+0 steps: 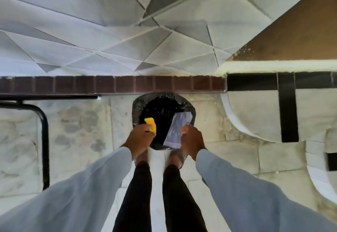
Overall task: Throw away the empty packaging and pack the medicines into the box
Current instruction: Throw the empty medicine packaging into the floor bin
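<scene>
left hand grips yellow pack | right hand grips clear packet | over bin

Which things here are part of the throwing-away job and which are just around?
Part of the job:
- yellow packet, held in the left hand
- silvery packet, held in the right hand
- bin with black liner, directly below both hands

Just around:
- black metal frame on the left
- white round piece with black stripes on the right

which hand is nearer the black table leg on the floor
Left. The left hand, holding a yellow pack, is on the side of the black table leg; the right hand, holding a clear packet, is farther across the bin.
</scene>
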Available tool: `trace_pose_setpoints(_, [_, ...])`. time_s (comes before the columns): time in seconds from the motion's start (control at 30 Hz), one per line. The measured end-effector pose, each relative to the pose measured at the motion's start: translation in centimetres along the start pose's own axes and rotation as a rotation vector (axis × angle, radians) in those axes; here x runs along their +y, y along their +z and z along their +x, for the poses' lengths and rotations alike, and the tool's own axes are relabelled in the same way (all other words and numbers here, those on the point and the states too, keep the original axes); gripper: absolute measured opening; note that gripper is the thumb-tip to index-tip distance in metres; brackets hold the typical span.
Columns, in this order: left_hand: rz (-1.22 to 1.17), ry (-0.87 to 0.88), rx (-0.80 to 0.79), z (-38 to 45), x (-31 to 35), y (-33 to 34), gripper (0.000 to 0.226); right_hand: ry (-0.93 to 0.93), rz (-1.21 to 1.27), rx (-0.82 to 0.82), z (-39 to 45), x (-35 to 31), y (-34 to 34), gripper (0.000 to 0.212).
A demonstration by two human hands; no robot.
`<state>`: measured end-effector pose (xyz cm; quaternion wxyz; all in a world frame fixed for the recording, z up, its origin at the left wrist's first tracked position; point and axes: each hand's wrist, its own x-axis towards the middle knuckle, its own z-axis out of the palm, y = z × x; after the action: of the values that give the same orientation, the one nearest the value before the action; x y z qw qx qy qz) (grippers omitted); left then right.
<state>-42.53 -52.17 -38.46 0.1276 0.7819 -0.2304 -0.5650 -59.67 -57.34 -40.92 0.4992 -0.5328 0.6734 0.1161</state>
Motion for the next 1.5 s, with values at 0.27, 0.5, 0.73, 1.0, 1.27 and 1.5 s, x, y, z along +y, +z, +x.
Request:
trace_pose_setpoints(0.27, [0.023, -0.117, -0.123, 10.1, -5.3, 3.4, 0.043, 0.019, 0.059, -0.161, 9.1, 2.2, 6.4, 0.048])
trace_pose_setpoints(0.5, [0.029, -0.133, -0.158, 14.0, -7.5, 5.9, 0.037, 0.037, 0.064, -0.264, 11.9, 3.5, 10.6, 0.054])
trace_pose_setpoints(0.73, [0.044, -0.122, -0.135, 13.1, -7.3, 4.1, 0.044, 0.071, 0.053, -0.218, 10.2, 2.4, 9.3, 0.054])
trace_pose_setpoints(1.0, [0.287, 0.222, 0.066, 2.7, 2.6, -2.7, 0.035, -0.069, -0.026, -0.062, 1.8, -6.9, 0.0, 0.05])
trace_pose_setpoints(1.27, [0.234, 0.554, 0.27, -11.6, 16.6, -12.6, 0.026, -0.364, 0.08, 0.252, -12.2, -19.8, -10.5, 0.038])
trace_pose_setpoints(1.5, [0.2, 0.969, 0.678, -28.5, 20.7, -22.6, 0.022, -0.696, 0.094, 0.468, -28.1, -26.2, -15.8, 0.034])
